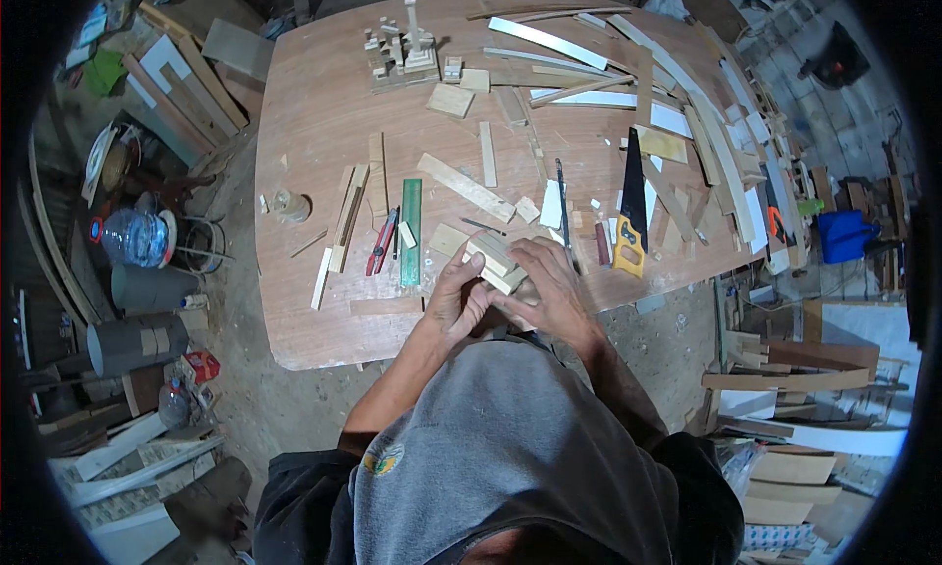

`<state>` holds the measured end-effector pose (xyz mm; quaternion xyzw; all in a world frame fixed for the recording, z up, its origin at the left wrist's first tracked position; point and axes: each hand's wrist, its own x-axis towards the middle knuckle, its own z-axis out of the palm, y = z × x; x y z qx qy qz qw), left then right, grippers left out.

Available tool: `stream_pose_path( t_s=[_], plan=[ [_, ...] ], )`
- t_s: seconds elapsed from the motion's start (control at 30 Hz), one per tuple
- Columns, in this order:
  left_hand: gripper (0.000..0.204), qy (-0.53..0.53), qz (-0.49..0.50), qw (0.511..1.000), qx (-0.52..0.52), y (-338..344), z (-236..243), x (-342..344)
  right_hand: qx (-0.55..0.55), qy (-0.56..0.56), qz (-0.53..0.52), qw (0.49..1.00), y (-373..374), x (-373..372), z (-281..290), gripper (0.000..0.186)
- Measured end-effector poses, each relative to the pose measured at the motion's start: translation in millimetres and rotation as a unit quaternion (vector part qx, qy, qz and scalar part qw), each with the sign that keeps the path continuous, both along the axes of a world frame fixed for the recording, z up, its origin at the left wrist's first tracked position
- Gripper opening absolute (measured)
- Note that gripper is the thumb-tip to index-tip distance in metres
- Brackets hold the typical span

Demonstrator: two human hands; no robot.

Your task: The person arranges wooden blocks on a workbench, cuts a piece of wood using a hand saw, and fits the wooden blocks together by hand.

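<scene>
Close to my body, over the near edge of the table, I hold a small block of pale wood pieces (497, 261) between both hands. My left hand (457, 296) grips its left side, thumb up along the edge. Around its right side curl the fingers of my right hand (546, 288). How the pieces join is partly hidden by my fingers. A flat square of wood (448, 239) and a dark pencil (483, 226) lie just beyond. Left of my hands are a green ruler (411, 233) and a red utility knife (383, 241).
A yellow-handled handsaw (632, 212) lies on the right of the wooden table (324, 94). A small wooden building model (404, 50) stands at the far side. Many strips (549, 43) pile up at the far right. A glue jar (292, 206) sits left. Stacked boards (795, 467) lean at lower right.
</scene>
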<state>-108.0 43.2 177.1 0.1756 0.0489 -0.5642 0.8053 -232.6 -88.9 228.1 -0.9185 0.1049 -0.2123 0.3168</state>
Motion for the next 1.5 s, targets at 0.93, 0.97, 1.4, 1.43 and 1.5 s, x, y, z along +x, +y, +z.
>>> stream_pose_path(
  t_s=[0.93, 0.97, 1.4, 1.43, 1.5],
  plan=[
    [0.072, -0.902, -0.253, 0.315, 0.154, 77.0, -202.7, 7.5, 0.004, 0.161, 0.016, 0.987, -21.8, 51.2, -161.4, 0.037],
    [0.072, -0.903, -0.255, 0.315, 0.143, 64.6, -201.6, 20.0, 0.004, 0.130, 0.025, 0.991, -22.1, 48.4, -160.4, 0.037],
    [0.047, -0.805, 0.004, 0.498, 0.323, 19.9, -167.3, 110.1, -0.099, 0.248, 0.142, 0.953, 32.3, 70.9, -172.2, 0.036],
    [0.047, -0.806, 0.003, 0.496, 0.324, 30.0, -167.3, 103.7, -0.120, 0.259, 0.155, 0.946, 32.0, 75.3, -178.9, 0.036],
    [0.054, -0.791, -0.038, 0.575, 0.208, 49.6, -173.4, 86.9, -0.118, 0.245, 0.170, 0.947, 27.6, 76.9, -194.8, 0.038]
  ],
)
